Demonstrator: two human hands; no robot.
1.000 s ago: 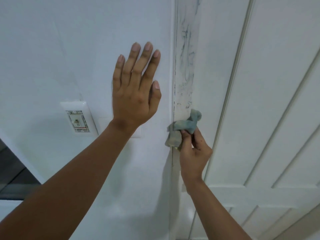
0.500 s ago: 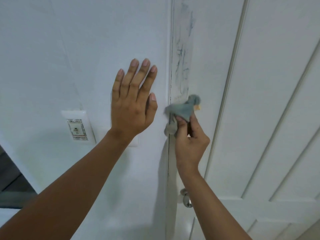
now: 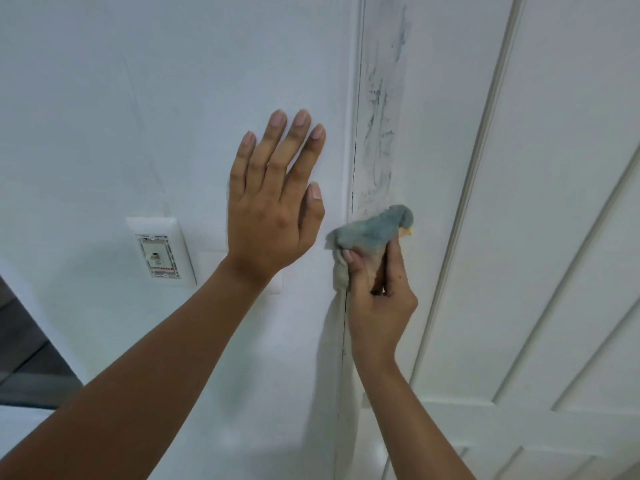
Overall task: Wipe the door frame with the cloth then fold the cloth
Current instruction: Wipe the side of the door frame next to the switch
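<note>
The white door frame runs vertically through the middle, smeared with blue-grey streaks above the cloth. A bunched grey-blue cloth is pressed against the frame, and my right hand grips it from below. My left hand lies flat on the white wall just left of the frame, fingers spread and pointing up, holding nothing.
A white panelled door fills the right side. A white wall switch plate sits on the wall left of my left wrist. A dark opening shows at the lower left edge.
My right hand has slid the cloth up the frame from a lower spot. My left hand has stayed flat on the wall; the view shifted slightly.
</note>
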